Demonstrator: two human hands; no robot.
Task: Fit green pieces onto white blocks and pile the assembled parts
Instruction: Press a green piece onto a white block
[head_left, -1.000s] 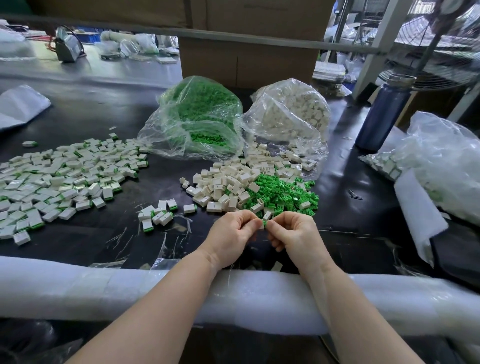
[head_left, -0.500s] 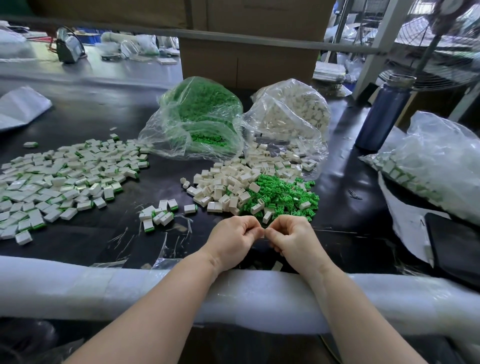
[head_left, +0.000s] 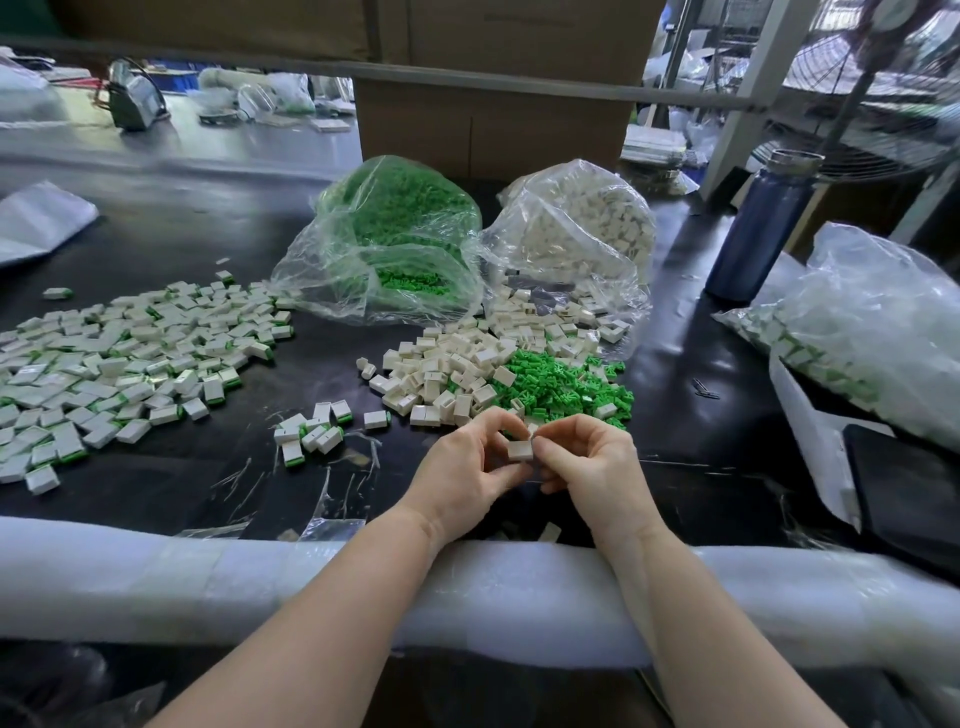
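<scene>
Clear bags hold green pieces (another, white blocks).

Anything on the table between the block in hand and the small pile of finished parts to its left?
Nothing solid visible. The white block, pinched by both hands, has bare dark table up to the small pile; only thin clear plastic scraps lie there.

the white block is partly covered by the fingertips of both hands, and whether a green piece sits in it cannot be told. the pile of assembled parts is cut off by the left edge. the contents of the right bag are blurred by plastic.
</scene>
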